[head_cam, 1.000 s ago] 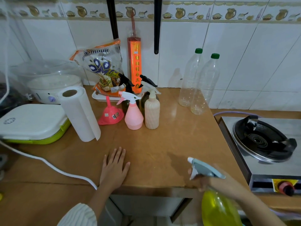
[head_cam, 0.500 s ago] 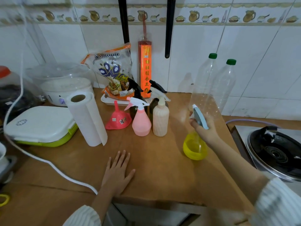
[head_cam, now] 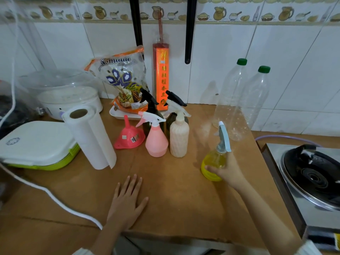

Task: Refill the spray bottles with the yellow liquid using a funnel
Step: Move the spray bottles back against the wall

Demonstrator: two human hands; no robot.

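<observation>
The fingers (head_cam: 211,169) of the right hand (head_cam: 227,171) are curled round the yellow spray bottle (head_cam: 214,162), which is held upright on the wooden surface (head_cam: 174,190). The left hand (head_cam: 127,201) is laid flat on the surface, fingers straight and spread. Farther back, a red funnel (head_cam: 128,137), a pink spray bottle (head_cam: 156,142) and a cream spray bottle (head_cam: 179,137) are grouped together, beside a paper towel roll (head_cam: 90,137).

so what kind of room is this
Most likely a home kitchen: a gas stove sits at the right of the wooden counter, a rice cooker stands at the back left, and the tiled wall has a border of jugs and bowls.
</observation>
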